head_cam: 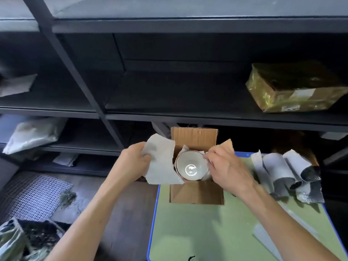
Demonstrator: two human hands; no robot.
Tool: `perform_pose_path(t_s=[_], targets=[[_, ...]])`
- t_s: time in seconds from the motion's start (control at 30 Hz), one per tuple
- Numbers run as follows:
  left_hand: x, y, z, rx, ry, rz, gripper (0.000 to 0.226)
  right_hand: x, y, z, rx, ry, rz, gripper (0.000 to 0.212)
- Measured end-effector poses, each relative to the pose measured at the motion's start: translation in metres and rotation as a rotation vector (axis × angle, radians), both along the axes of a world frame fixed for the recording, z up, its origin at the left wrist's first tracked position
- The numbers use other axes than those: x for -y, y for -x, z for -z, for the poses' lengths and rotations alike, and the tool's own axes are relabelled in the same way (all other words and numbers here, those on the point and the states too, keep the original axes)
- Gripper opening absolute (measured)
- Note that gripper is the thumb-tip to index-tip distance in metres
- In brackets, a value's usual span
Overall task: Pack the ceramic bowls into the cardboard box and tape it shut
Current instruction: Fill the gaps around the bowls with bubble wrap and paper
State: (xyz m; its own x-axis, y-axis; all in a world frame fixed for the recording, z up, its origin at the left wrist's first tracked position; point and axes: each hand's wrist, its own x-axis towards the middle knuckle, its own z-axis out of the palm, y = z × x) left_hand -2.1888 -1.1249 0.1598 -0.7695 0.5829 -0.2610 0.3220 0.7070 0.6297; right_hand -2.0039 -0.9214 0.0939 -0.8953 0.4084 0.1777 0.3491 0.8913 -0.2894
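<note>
On the green table top (197, 232), at its far left corner, sits the cardboard box (195, 193), flaps open: far flap standing up, near flap folded out toward the person, right flap partly hidden behind the right hand (227, 168). One ceramic bowl (190, 166) is inside the box, upright, pale glazed interior facing up, darker rim band. White paper lining (185, 148) shows between bowl and box walls at the far and right sides. Left hand (131, 161) is at the box's left side, fingers curled round the edge of a loose white paper sheet (162, 162); the sheet hangs over the box's left wall and overlaps the bowl's left edge. Right hand has thumb and fingertips drawn together at the bowl's right rim, pinching the lining edge there. Grey foam rolls (286, 172) lie on the table right of the box, apart from it. Behind is dark metal shelving (169, 115) with a taped parcel (295, 87) on the upper right shelf and white bags (33, 134) lower left. Wire mesh (35, 196) lies on the floor at left.
</note>
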Motion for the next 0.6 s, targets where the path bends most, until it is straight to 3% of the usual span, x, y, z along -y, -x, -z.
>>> perform_pose_path(t_s=[0.17,0.27,0.33,0.43,0.6], targets=[[-0.006,0.007,-0.006,-0.015,0.079,0.103,0.024,0.021,0.026,0.029,0.263,0.067,-0.115,0.034],[-0.01,0.009,-0.012,-0.015,0.108,0.145,0.027,0.023,0.034,0.045,0.398,0.01,-0.177,0.043],[-0.011,0.01,-0.013,-0.023,0.122,0.166,0.029,0.017,0.032,0.046,0.448,-0.057,-0.116,0.061],[-0.012,0.011,-0.012,-0.019,0.12,0.181,0.03,-0.005,0.018,0.044,0.449,-0.114,0.018,0.069],[-0.017,0.009,-0.012,-0.023,0.132,0.187,0.027,-0.02,-0.007,0.048,0.457,0.177,0.234,0.091]])
